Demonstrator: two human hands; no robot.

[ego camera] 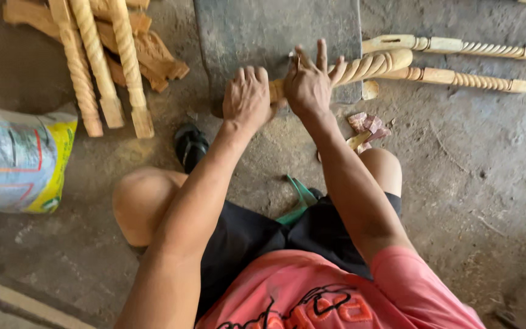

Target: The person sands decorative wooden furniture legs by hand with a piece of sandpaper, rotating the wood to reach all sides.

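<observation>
Twisted wooden spindle point(366, 66) lies across grey stone slab point(263, 30), right end past slab edge. I see left hand point(248, 97) curled over spindle's near end, knuckles up, fingers closed on it; end itself hidden under hand. Right hand point(308, 82) presses on spindle, fingers spread; palm side hidden, can't tell if anything is under it. Two more carved spindles point(458, 61) just beyond. Spindle pile point(98, 55) top left, cut off by frame. Printed sack point(19, 158) left, partly cropped. Small scraps point(366, 128) near right knee, hard to identify.
</observation>
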